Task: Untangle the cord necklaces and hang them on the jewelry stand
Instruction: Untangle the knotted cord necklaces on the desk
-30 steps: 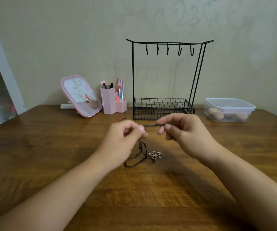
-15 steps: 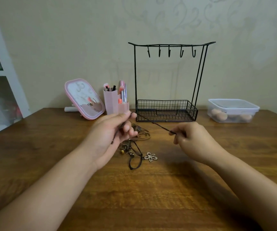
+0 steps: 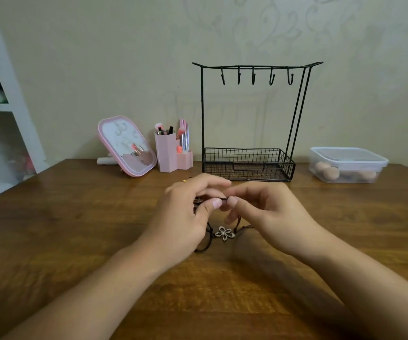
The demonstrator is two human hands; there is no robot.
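Brown wood grain runs across the table [image 3: 75,229] on which a black wire jewelry stand [image 3: 249,165] sits against a pale wall, its five hooks [image 3: 254,78] bare. Far to the left of the stand, white shelving [image 3: 6,99] fills the frame edge. Nearer the stand, a pink-framed mirror [image 3: 127,146] leans tilted on the tabletop, and just left of the stand's basket stands a pink organizer [image 3: 171,155] holding brushes and tubes.

In front of the stand, two bare hands meet above the wood. The left hand [image 3: 185,217] pinches a short stretch of dark cord between thumb and forefinger, fingers curled, with part of the bundle tucked behind its palm (how much is hidden there cannot be told). The right hand [image 3: 264,214] pinches the same strand, thumb tip nearly touching the other thumb. Below them, the cord necklaces [image 3: 206,241] trail onto the table in loose dark loops, still tangled and well short of the stand. A pale flower pendant [image 3: 225,233] lies flat between the two wrists.

To the right of the stand rests a clear lidded container [image 3: 347,165] with rounded peach-toned sponges inside.
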